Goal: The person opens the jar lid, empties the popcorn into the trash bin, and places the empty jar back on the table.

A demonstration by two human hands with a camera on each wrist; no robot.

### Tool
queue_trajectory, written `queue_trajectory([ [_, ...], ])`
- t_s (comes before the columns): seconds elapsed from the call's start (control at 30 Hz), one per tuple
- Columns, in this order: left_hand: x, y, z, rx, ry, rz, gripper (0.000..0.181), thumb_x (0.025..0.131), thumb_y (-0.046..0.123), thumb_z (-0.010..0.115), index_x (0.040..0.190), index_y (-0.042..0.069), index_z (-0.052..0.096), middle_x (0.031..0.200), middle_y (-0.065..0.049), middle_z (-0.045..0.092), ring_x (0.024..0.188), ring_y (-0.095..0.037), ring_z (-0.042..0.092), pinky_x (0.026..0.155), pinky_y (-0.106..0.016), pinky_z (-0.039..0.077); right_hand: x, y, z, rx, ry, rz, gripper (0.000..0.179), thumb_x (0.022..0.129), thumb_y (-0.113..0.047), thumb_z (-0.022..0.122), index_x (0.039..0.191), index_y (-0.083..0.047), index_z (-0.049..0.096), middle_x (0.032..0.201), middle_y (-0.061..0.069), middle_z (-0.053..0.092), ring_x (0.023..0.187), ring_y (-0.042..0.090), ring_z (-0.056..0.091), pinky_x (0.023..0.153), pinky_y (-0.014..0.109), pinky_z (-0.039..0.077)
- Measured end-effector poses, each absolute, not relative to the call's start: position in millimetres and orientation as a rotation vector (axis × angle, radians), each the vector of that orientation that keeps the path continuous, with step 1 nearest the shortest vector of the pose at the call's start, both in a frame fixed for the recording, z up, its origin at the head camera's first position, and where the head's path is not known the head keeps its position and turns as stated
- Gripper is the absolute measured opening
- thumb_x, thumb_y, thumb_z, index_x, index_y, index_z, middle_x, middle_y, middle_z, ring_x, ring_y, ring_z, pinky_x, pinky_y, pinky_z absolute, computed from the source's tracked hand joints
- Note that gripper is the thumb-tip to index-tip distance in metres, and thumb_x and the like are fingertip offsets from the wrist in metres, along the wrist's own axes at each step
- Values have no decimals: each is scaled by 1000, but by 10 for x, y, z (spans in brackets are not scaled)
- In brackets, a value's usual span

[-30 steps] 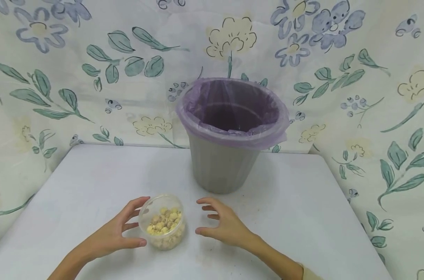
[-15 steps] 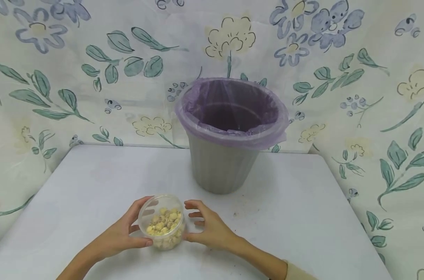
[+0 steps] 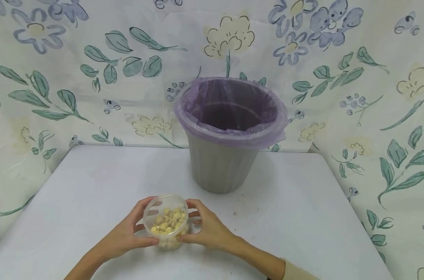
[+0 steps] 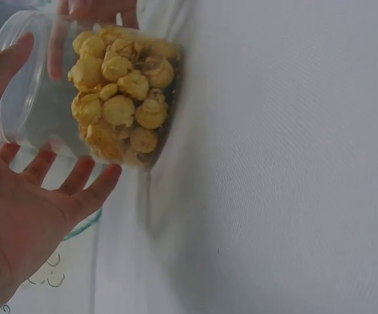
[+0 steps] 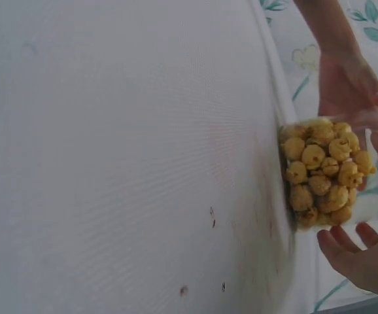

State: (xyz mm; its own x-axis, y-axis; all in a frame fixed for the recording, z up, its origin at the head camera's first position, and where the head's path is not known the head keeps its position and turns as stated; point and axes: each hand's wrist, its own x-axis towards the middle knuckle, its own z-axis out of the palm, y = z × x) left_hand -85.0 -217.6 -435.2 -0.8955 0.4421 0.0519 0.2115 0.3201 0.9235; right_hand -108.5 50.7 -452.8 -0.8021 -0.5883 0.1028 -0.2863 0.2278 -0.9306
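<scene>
A clear round plastic tub (image 3: 165, 233), about half full of yellow popcorn (image 4: 120, 104), stands upright low over the white table, between the two hands. My left hand (image 3: 126, 231) holds its left side, thumb at the near side and fingers behind. On the opposite side, my right hand (image 3: 212, 229) grips it too, thumb on the near wall and fingers round the far side. The left wrist view has the left fingers curved along the tub's wall. Part of the right hand (image 5: 372, 258) shows at the edge of the right wrist view.
Behind the tub stands a grey bin (image 3: 222, 167) lined with a purple bag (image 3: 233, 138). Small dark crumbs (image 3: 235, 213) lie on the white table (image 3: 303, 217) right of the tub. A floral cloth (image 3: 128, 97) hangs around the table's back and sides.
The right hand has come in from the right and met the tub. Both hands have closed round it, and the tub has shifted slightly to the right.
</scene>
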Motion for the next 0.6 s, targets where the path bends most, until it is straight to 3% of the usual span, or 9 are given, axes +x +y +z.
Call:
queue_trajectory([
  [0.2,-856,-2101,-4306,658,2377,1616,93,79,7,84,153,14,28,150,-23,34,131,-55,38,89,-48,51,-1088,553,-4514,-816,2225,-1606,87,79,-24,88,148,-9,36,144,13,47,121,16,54,97,31,48],
  [0.33,-869,-2040,-4265,672,2400,1614,94,78,8,85,154,15,29,147,-18,40,128,-37,45,89,-37,53,-1076,594,-4479,-803,2233,-1618,90,78,-26,88,149,-11,35,143,11,47,122,17,53,98,33,48],
  [0.6,-893,-1868,-4153,692,2417,1640,93,77,10,86,153,14,32,147,-16,41,122,-26,49,88,-35,53,-1064,694,-4376,-786,2262,-1627,97,76,-27,90,152,-12,31,144,9,47,126,17,50,100,33,47],
])
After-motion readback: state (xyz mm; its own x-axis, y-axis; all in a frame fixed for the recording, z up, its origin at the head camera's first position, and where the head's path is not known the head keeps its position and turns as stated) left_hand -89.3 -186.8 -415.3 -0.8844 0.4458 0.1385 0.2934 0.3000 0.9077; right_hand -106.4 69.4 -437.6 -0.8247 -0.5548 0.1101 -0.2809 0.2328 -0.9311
